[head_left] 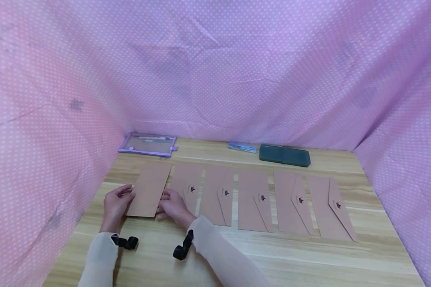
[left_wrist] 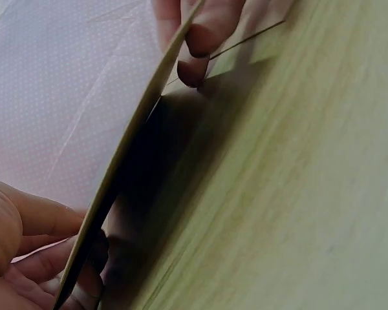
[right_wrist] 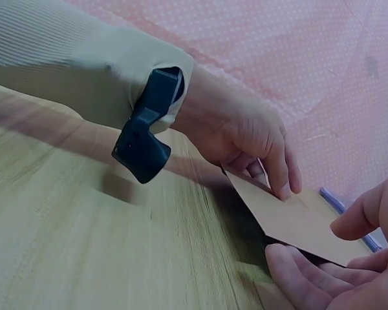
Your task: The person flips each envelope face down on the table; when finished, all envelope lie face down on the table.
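In the head view a plain brown envelope lies between my hands at the left end of the table, its near edge lifted off the wood with dark shadow beneath. My left hand pinches its left edge, thumb on top and fingers below, as the right wrist view also shows on the envelope. At the opposite edge, my right hand grips with fingertips under the paper. Beside it, a crown-marked envelope is partly covered by my right hand.
Several more crown-marked envelopes lie in a row to the right, flaps up. Along the back sit a purple-edged mesh pouch, a small blue packet and a dark green case. Pink dotted cloth walls the wooden table.
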Demonstrator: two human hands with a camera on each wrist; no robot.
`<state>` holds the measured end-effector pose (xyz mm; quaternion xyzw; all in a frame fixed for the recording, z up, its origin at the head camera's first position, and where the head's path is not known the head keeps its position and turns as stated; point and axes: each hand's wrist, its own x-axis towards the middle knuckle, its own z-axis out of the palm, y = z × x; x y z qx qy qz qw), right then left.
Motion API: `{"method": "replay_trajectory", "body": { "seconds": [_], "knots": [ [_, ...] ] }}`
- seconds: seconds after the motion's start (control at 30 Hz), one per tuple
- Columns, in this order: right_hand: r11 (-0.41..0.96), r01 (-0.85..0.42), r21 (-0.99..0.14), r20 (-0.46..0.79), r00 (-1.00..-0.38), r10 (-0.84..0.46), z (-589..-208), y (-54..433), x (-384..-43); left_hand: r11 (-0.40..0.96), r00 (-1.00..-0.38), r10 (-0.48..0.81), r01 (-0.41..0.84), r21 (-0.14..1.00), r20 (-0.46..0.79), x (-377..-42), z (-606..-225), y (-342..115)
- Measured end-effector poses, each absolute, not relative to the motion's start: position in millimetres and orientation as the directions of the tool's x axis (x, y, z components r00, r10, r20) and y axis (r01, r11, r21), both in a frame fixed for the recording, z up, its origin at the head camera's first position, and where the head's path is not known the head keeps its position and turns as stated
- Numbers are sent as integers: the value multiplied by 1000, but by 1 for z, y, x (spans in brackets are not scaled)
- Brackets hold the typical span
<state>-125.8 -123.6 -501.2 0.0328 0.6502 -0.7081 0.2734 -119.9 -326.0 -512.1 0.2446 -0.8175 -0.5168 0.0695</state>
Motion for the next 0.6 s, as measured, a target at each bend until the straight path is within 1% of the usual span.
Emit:
{"method": "replay_trajectory", "body": {
  "seconds": [0.3, 0.6],
  "knots": [
    [35, 414, -910, -403, -859, -316, -497, -121, -119, 437, -869, -493, -296, 849, -49, -120, -515, -322],
    [47, 415, -909, -408, -860, -305, -496, -119, -121, 600, -869, -485, -251, 760, 96, -118, -517, -315]
  ]
}}
